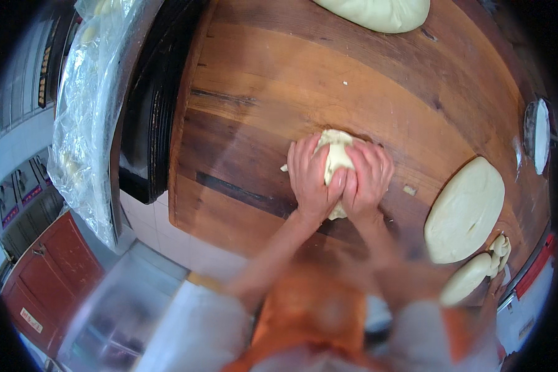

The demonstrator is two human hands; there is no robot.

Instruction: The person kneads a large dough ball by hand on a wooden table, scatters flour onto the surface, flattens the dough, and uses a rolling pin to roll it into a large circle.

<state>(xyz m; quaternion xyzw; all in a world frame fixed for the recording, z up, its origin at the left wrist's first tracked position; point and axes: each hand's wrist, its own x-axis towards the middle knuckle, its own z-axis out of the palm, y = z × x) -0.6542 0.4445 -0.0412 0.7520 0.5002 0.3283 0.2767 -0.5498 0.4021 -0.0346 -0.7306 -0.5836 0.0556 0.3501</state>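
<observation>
A lump of pale dough [338, 160] lies on the wooden worktop [260, 80], mostly covered by both my hands. My left hand [308, 177] wraps over its left side, fingers curled round it. From the other side my right hand [367, 175] grips the same lump, and the two thumbs nearly meet in the middle. Dough shows between the hands and sticks out a little below them. A small bit of it pokes out left of my left hand.
A large dough slab [466, 211] lies to the right, with a smaller dough piece [467, 279] below it, near another person's hand [497, 284]. More dough [384, 13] sits at the far edge. Stacked black trays [149, 118] and a plastic-covered tray [90, 118] stand left. A dough scraper-like white object [541, 136] is far right.
</observation>
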